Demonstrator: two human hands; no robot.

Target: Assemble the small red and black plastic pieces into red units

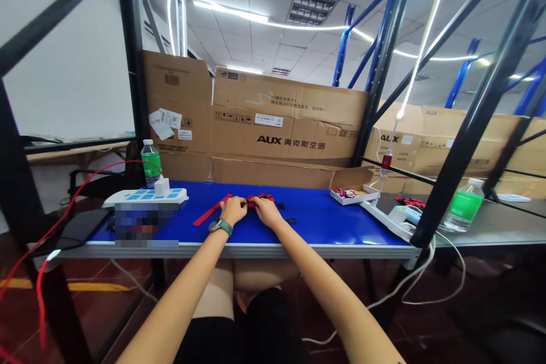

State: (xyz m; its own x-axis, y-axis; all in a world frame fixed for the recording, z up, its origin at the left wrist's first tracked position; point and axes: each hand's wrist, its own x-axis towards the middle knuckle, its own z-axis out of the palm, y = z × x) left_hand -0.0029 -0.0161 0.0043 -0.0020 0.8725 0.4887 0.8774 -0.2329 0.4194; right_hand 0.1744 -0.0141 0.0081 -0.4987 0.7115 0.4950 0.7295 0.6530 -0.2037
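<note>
1. All the action sits on the blue table [333, 227]: a bunched red piece [263, 197] with dark patches lies about midway between the side edges, closer to the far edge than to the near one.

2. How far along? Partway, by the look of it. The red piece is gathered up short at the fingers, and that much seems done.

3. What looks left is the red strap [207, 214]: it lies flat, slanting from the left hand [234, 210] toward the near left corner of the table. Whether it joins the red piece is hidden behind that hand.

4. A small black bit [292, 220] lies apart, just right of the other wrist, apparently not taken up.

5. To the pose: both forearms come in over the near edge and converge, elbows wide, wrists low, backs of the hands up.

6. The left hand, a watch [220, 227] at its wrist, turns inward, thumb and forefinger seeming to pinch the left end of the red piece.

7. And the right hand [268, 213] comes in alongside, a narrow gap between the two, its bent fingers apparently gripping the piece; the fingertips are too small to read exactly.

8. Out wide, a power strip [147, 198] lies near the left edge, and an open carton [347, 200] rests toward the far right corner.
</note>
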